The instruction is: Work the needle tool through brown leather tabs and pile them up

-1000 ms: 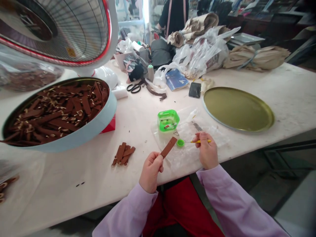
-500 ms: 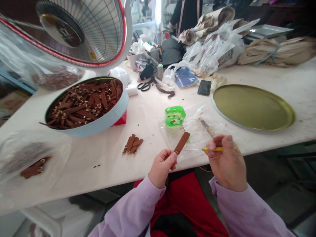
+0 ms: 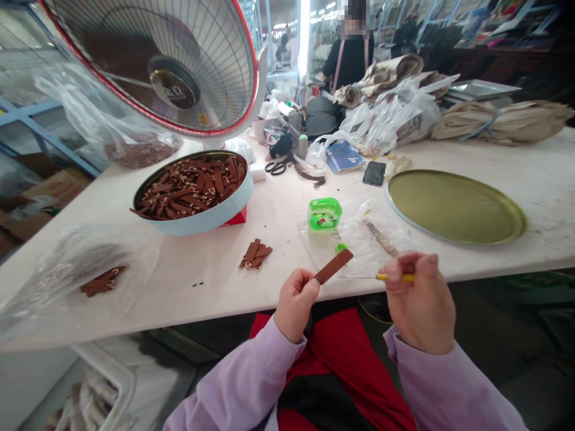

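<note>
No lettering can be read; marks on the fan hub [image 3: 174,84] and blue booklet [image 3: 344,157] are too blurred.

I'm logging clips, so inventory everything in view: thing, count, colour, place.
table: 1, white, centre
held strap: 1, brown, centre
thin tool: 1, yellow, centre right
loose straps: several, brown, two piles, table left
tin: 1, blue, table left
tin straps: many, brown, inside tin
tub: 1, green, table centre
small cup: 1, green, beyond held strap
plastic sheet: 1, clear, beside tub
tray: 1, olive, table right
phone-like slab: 1, dark, beside tray
booklet: 1, blue, beyond tub
scissors: 1, black, right of tin
fan: 1, red-rimmed, upper left
heaped bags and paper: uncountable, mixed colours, back
co-worker: 1, dark-clothed, background
sleeves: 2, lilac, lower view
left hand: 1, bare, gripping held strap
right hand: 1, bare, gripping thin tool
</note>
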`<state>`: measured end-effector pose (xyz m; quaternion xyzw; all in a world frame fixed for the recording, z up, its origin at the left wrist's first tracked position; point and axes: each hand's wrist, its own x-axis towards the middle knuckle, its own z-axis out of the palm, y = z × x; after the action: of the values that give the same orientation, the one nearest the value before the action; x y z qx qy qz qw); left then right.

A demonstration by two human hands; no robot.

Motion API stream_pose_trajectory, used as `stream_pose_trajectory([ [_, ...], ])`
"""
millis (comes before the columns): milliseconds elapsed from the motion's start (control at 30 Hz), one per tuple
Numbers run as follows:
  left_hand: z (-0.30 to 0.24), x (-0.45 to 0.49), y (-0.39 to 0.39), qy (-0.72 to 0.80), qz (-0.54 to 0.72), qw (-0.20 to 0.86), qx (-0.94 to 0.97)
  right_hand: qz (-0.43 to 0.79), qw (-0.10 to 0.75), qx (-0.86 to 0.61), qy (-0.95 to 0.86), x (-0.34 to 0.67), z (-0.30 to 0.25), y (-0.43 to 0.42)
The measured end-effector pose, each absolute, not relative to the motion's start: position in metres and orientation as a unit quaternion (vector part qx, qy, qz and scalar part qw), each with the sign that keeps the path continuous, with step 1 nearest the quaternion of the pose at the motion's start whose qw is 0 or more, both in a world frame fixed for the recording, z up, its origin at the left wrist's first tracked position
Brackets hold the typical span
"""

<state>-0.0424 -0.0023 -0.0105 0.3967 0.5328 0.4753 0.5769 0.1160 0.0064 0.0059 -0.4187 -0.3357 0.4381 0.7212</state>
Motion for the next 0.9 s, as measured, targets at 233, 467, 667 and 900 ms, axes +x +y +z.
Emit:
stream_pose_trajectory([
  [233, 0.004, -0.045, -0.018, 0.523, 0.47, 0.556, 0.444, 0.515, 0.441, -0.465, -0.569, 0.091, -0.002, -0.01],
  [467, -0.009, -0.062, -0.03, 0.552, 0.431, 0.517, 0.492, 0.563, 0.351, -0.464, -0.587, 0.066, -0.012, -0.001],
  [667, -0.032, -0.105, -0.002, 0.647, 0.355, 0.351, 0.576, 0.622, 0.359, -0.464, -0.518, 0.044, -0.031, 0.009],
  [900, -0.053, -0.181, 0.052, 0.769, 0.28, 0.125, 0.56, 0.622, 0.375, -0.485, -0.487, 0.062, -0.033, 0.017],
])
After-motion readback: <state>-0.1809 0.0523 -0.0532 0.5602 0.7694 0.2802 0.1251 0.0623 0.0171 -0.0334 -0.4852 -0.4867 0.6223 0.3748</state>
